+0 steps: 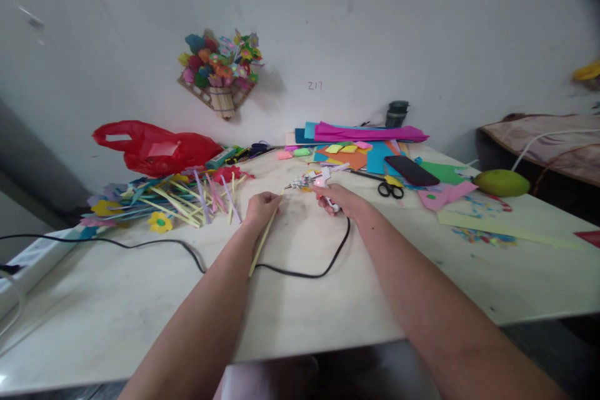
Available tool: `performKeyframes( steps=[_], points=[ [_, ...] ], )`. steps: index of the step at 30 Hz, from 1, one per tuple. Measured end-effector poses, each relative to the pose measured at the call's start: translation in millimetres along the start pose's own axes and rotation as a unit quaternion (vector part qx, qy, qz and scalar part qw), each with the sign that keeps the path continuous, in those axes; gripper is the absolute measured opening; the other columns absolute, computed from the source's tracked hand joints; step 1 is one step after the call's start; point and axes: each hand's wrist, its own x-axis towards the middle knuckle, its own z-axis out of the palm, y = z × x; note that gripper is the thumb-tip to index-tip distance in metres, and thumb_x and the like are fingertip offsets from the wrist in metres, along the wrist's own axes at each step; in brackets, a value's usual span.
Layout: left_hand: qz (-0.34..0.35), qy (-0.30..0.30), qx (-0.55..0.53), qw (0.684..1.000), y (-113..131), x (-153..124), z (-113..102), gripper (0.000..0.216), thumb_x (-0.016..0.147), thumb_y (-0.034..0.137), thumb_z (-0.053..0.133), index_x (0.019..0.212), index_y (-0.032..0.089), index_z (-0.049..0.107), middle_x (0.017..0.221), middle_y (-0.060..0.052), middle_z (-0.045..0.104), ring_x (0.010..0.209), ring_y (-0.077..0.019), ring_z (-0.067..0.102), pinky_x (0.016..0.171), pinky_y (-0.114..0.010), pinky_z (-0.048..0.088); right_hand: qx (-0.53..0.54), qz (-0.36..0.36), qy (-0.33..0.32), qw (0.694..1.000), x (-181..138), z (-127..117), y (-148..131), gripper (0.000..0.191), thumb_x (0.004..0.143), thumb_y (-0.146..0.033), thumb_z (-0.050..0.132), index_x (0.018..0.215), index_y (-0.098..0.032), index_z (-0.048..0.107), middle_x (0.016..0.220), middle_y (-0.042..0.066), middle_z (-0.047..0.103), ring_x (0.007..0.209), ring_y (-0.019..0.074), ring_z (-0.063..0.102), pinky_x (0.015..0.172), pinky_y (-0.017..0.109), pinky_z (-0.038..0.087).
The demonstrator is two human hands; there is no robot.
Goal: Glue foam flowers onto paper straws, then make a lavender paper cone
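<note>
Between the fingers of my left hand [262,209] is a thin pale-yellow paper stick [264,242], slanting down toward me with its upper end at the fingertips. My right hand [338,199] is wrapped around the grip of a white glue gun [323,180]. The gun's nozzle points left and sits close to the stick's upper end; whether they touch I cannot tell. A black cord [335,256] runs from the gun's handle, loops over the table and passes under my left forearm.
At left lie paper flowers with stems [182,206] and a red plastic bag [159,149]. Behind my hands are coloured paper sheets [365,133]. To the right are black scissors [390,190], a phone [411,171], a green mango-like fruit [502,183] and paper scraps [485,237].
</note>
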Motion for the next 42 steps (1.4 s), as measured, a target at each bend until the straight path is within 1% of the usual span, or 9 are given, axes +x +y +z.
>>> performKeyframes(
  steps=[6,14,27,31,34,36,38,40,42],
  points=[
    [0.008,-0.003,0.001,1.0,-2.3,0.8,0.6,0.024,0.065,0.041,0.058,0.062,0.017,0.062,0.048,0.0,0.056,0.047,-0.012,0.046,0.05,-0.024,0.034,-0.005,0.006,0.002,1.0,-0.2,0.6,-0.2,0.043,0.069,-0.056,0.062,0.066,-0.016,0.047,0.051,-0.004,0.048,0.033,0.0042,0.037,0.03,0.018,0.028],
    [0.011,-0.003,-0.006,1.0,-0.8,-0.3,-0.2,0.024,0.066,0.04,0.058,0.061,0.017,0.061,0.049,0.0,0.057,0.047,-0.0121,0.047,0.05,-0.024,0.035,-0.002,0.014,0.014,1.0,0.5,1.5,-0.3,0.044,0.068,-0.057,0.062,0.066,-0.017,0.046,0.05,-0.004,0.048,0.034,0.0041,0.037,0.031,0.018,0.028],
    [0.013,0.019,-0.054,0.998,-2.1,1.0,-0.3,0.025,0.064,0.042,0.061,0.062,0.017,0.061,0.047,0.001,0.056,0.044,-0.0112,0.047,0.047,-0.023,0.034,-0.005,0.009,0.012,1.0,1.2,1.1,0.9,0.043,0.068,-0.057,0.063,0.067,-0.016,0.048,0.05,-0.004,0.049,0.035,0.0045,0.038,0.032,0.018,0.029],
    [0.019,0.03,-0.071,0.997,-1.8,1.8,-1.8,0.027,0.064,0.043,0.061,0.063,0.016,0.061,0.047,0.001,0.055,0.042,-0.0103,0.046,0.046,-0.022,0.034,0.004,-0.006,0.025,1.0,1.2,3.5,1.4,0.041,0.07,-0.056,0.061,0.071,-0.016,0.051,0.051,-0.004,0.048,0.035,0.0047,0.038,0.032,0.018,0.029],
    [0.018,0.047,-0.103,0.993,-2.6,2.8,-4.3,0.028,0.064,0.044,0.061,0.066,0.016,0.062,0.047,0.002,0.055,0.04,-0.0092,0.044,0.042,-0.021,0.031,0.002,-0.034,0.044,0.998,0.9,8.7,-0.4,0.037,0.073,-0.053,0.059,0.073,-0.017,0.052,0.052,-0.004,0.048,0.035,0.0052,0.038,0.033,0.019,0.03],
    [0.014,0.057,-0.144,0.988,-2.6,3.6,-7.3,0.028,0.064,0.044,0.061,0.067,0.015,0.061,0.046,0.002,0.054,0.038,-0.0085,0.042,0.041,-0.021,0.03,-0.016,-0.059,0.067,0.996,0.8,13.1,-2.9,0.033,0.073,-0.049,0.06,0.071,-0.017,0.051,0.052,-0.005,0.047,0.036,0.0055,0.038,0.034,0.019,0.031],
    [0.013,0.064,-0.19,0.98,-1.4,4.4,-11.2,0.028,0.062,0.042,0.063,0.065,0.015,0.06,0.045,0.002,0.054,0.037,-0.008,0.041,0.04,-0.021,0.031,-0.067,-0.089,0.095,0.989,1.1,17.3,-5.9,0.028,0.074,-0.044,0.06,0.072,-0.018,0.053,0.052,-0.004,0.047,0.039,0.0066,0.039,0.037,0.019,0.032],
    [0.012,0.075,-0.231,0.97,0.7,5.1,-15.6,0.027,0.06,0.04,0.065,0.063,0.014,0.059,0.044,0.002,0.053,0.037,-0.0077,0.041,0.04,-0.021,0.031,-0.156,-0.115,0.127,0.973,1.8,20.7,-8.7,0.021,0.075,-0.038,0.06,0.08,-0.019,0.057,0.056,-0.003,0.052,0.047,0.0094,0.046,0.044,0.02,0.037],
    [0.009,0.089,-0.264,0.96,2.7,5.6,-19.7,0.025,0.059,0.038,0.066,0.063,0.014,0.059,0.043,0.002,0.053,0.037,-0.0078,0.042,0.04,-0.02,0.031,-0.264,-0.129,0.15,0.944,3.2,23.4,-10.2,0.021,0.076,-0.034,0.058,0.092,-0.021,0.06,0.072,0.001,0.061,0.063,0.014,0.055,0.057,0.023,0.043]
  ],
)
